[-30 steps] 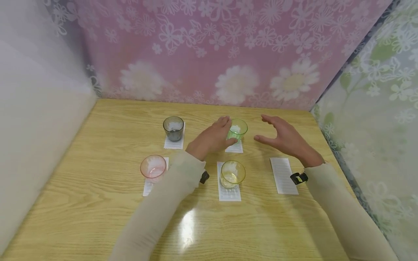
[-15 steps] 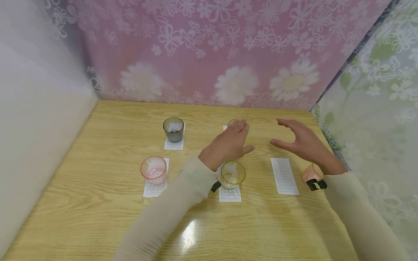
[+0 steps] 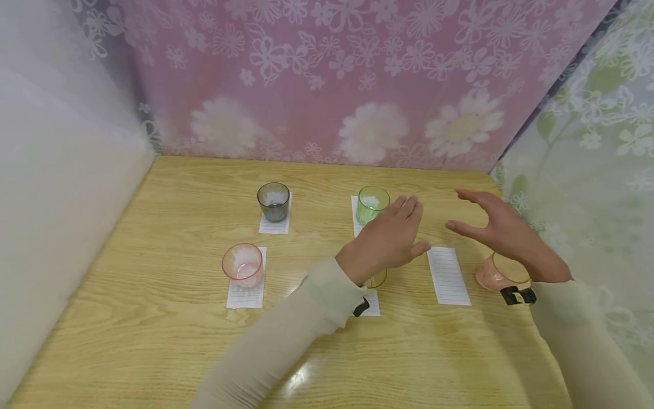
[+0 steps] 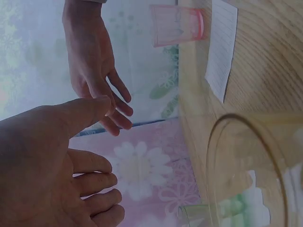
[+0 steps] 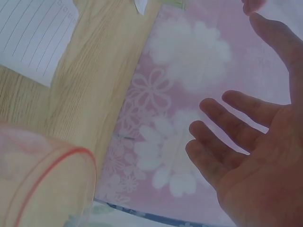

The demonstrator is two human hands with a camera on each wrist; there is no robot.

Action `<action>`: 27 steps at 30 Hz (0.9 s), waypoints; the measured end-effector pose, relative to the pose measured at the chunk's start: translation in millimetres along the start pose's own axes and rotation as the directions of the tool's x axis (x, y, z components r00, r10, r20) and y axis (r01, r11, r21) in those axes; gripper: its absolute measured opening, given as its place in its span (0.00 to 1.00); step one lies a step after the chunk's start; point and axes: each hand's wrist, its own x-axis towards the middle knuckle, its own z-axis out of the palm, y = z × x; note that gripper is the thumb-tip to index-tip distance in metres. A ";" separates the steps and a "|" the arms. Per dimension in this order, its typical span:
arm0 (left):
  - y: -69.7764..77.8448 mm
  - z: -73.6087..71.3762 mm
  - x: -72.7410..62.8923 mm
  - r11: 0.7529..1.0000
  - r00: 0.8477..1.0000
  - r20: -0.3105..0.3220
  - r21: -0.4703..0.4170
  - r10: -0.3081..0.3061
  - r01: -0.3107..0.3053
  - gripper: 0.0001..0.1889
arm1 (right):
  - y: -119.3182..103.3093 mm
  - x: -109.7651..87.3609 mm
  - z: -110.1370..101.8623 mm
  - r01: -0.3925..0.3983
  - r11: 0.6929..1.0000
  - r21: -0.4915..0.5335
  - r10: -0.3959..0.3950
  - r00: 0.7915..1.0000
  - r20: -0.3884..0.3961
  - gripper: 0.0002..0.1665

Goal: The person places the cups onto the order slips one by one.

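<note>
My left hand (image 3: 385, 238) hovers palm down with fingers extended, holding nothing. It overlaps the yellow glass cup (image 3: 378, 278) and part of the green glass cup (image 3: 369, 211) in the head view. Farther right, my right hand (image 3: 493, 224) is held in the air, thumb spread from the fingers, nothing in its grasp. Below its wrist an orange-pink glass cup (image 3: 493, 275) stands on the bare table; its rim also shows close up in the right wrist view. Between the hands lies a lined paper slip (image 3: 449, 278) with no cup on it.
On the left, a grey glass cup (image 3: 273, 207) and a pink glass cup (image 3: 245, 272) stand on paper slips. A pink floral cloth (image 3: 306, 85) hangs behind the wooden table (image 3: 153, 318). A pale floral cloth (image 3: 587, 187) borders it on the right.
Both hands have moved right and slightly nearer the body. The left hand has passed from the green cup to over the yellow one. The orange-pink cup has come into view under the right wrist.
</note>
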 end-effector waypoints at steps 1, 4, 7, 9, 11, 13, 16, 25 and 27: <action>2.8 0.4 0.4 1.000 1.000 0.003 0.012 0.004 -0.004 0.45 | 1.6 -0.7 -0.9 -0.003 1.000 0.000 0.003 1.000 0.004 0.51; 10.6 1.8 -0.6 0.998 1.000 0.015 0.058 0.013 -0.013 0.45 | 6.2 -3.6 -3.3 -0.013 1.000 -0.009 0.013 1.000 0.006 0.52; 17.6 5.3 -2.2 0.992 1.000 0.011 0.125 0.029 -0.030 0.44 | 11.2 -7.4 -4.8 -0.028 0.999 -0.019 0.028 1.000 0.009 0.52; 22.2 8.1 -2.8 0.986 0.999 0.008 0.162 0.033 -0.034 0.44 | 14.7 -9.8 -5.4 -0.039 0.999 -0.028 0.039 0.999 0.011 0.52; 26.4 11.1 -2.6 0.982 0.999 0.008 0.184 0.031 -0.032 0.44 | 18.1 -11.9 -5.6 -0.049 0.998 -0.035 0.050 0.999 0.015 0.52; 31.0 13.5 -1.8 0.980 1.000 0.013 0.196 0.029 -0.030 0.44 | 22.2 -14.3 -6.3 -0.055 0.998 -0.043 0.055 0.998 0.016 0.51; 37.3 15.9 -0.2 0.975 0.999 0.011 0.222 0.032 -0.034 0.44 | 28.2 -19.4 -8.1 -0.058 0.997 -0.048 0.058 0.998 0.011 0.50; 48.6 27.8 1.9 0.964 0.998 -0.003 0.259 0.063 -0.060 0.45 | 46.0 -36.1 -10.9 -0.089 0.994 -0.057 0.089 0.996 -0.009 0.49; 49.3 30.6 2.1 0.962 0.998 -0.014 0.266 0.065 -0.059 0.44 | 49.5 -38.2 -9.8 -0.088 0.994 -0.061 0.088 0.996 -0.007 0.49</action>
